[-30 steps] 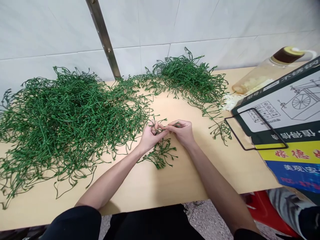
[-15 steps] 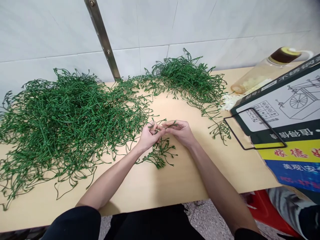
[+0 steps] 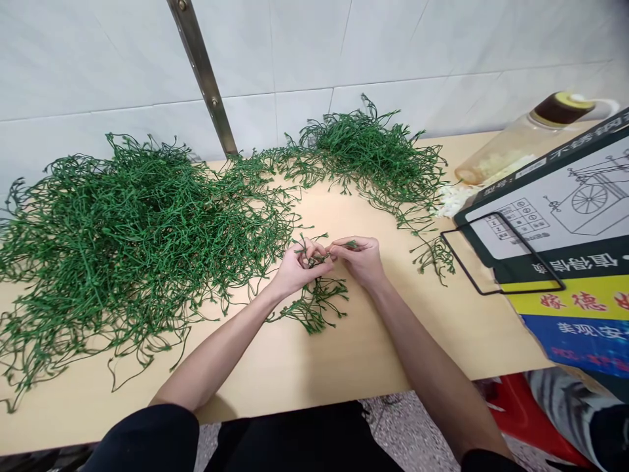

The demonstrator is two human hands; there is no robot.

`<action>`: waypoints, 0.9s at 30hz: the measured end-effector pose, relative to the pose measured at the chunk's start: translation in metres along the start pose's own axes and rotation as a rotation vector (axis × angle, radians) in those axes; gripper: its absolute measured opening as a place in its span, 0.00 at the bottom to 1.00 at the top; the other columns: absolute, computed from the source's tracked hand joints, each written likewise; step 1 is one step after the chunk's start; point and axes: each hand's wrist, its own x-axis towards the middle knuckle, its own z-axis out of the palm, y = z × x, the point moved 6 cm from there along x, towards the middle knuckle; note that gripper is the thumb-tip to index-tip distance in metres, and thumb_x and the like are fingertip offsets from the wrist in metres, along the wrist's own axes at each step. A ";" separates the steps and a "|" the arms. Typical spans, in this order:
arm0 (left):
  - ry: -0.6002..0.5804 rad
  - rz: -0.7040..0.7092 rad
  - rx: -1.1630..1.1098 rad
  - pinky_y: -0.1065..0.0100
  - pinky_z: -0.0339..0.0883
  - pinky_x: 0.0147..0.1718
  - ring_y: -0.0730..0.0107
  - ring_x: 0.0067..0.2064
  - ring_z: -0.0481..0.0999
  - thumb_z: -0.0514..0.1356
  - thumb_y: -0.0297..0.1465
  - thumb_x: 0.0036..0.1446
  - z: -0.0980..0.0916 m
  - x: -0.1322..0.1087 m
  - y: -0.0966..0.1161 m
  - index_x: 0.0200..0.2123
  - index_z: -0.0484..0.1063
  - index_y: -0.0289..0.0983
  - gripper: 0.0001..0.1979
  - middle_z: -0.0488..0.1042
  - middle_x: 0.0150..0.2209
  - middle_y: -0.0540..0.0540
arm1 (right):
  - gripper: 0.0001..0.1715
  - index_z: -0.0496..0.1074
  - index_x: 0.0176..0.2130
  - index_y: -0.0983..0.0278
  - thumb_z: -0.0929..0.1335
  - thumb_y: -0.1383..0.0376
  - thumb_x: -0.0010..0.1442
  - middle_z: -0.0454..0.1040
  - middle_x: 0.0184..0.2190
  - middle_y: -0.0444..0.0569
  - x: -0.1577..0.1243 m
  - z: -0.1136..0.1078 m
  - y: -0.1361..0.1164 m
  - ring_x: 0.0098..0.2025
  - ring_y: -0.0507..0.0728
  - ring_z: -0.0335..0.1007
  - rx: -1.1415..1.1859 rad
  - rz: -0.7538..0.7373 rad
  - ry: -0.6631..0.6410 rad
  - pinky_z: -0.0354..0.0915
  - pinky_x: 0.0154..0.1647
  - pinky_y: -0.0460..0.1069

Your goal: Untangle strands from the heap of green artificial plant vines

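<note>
Near the middle of the table my left hand (image 3: 298,267) is closed around a few thin green plastic stems (image 3: 310,249) with small branched tips. Close against it, my right hand (image 3: 362,257) pinches a green stem between thumb and fingertips; the tip shows above the fingers. The fingertips of both hands almost meet, and the exact point where the pieces join or touch is hidden. Just below the hands lies a small bunch of the same stems (image 3: 314,314) on the table. A large tangled heap of green stems (image 3: 122,229) spreads to the left of my left hand.
A second heap of stems (image 3: 368,151) sits at the back by the tiled wall (image 3: 393,46). On the right are a clear bottle with a brown cap (image 3: 511,147), small white pieces (image 3: 452,198), a printed box (image 3: 580,223) and a black wire frame (image 3: 531,252).
My right hand has shifted slightly right and the stem tip in it has moved with it. My left hand has edged right too. The heaps look the same.
</note>
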 end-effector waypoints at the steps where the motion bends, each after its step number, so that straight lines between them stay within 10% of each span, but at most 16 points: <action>1: 0.000 0.008 -0.010 0.71 0.70 0.41 0.76 0.37 0.76 0.74 0.37 0.40 0.000 0.000 0.000 0.23 0.52 0.38 0.29 0.69 0.31 0.53 | 0.16 0.80 0.23 0.62 0.82 0.58 0.35 0.78 0.20 0.45 0.000 0.000 -0.001 0.19 0.51 0.69 -0.007 -0.011 0.012 0.69 0.22 0.49; 13: 0.122 -0.110 0.091 0.77 0.59 0.15 0.84 0.21 0.65 0.71 0.39 0.43 -0.006 -0.003 -0.006 0.24 0.50 0.39 0.29 0.72 0.31 0.52 | 0.14 0.80 0.24 0.63 0.81 0.62 0.35 0.77 0.19 0.43 -0.002 -0.001 -0.005 0.18 0.50 0.67 -0.075 -0.041 0.112 0.67 0.21 0.47; 27: 0.093 -0.069 0.142 0.79 0.54 0.16 0.85 0.23 0.64 0.69 0.37 0.47 -0.003 -0.004 -0.004 0.25 0.50 0.39 0.26 0.72 0.34 0.50 | 0.18 0.73 0.20 0.64 0.80 0.57 0.38 0.70 0.15 0.42 -0.002 -0.006 -0.012 0.17 0.49 0.63 -0.133 -0.076 0.248 0.63 0.20 0.47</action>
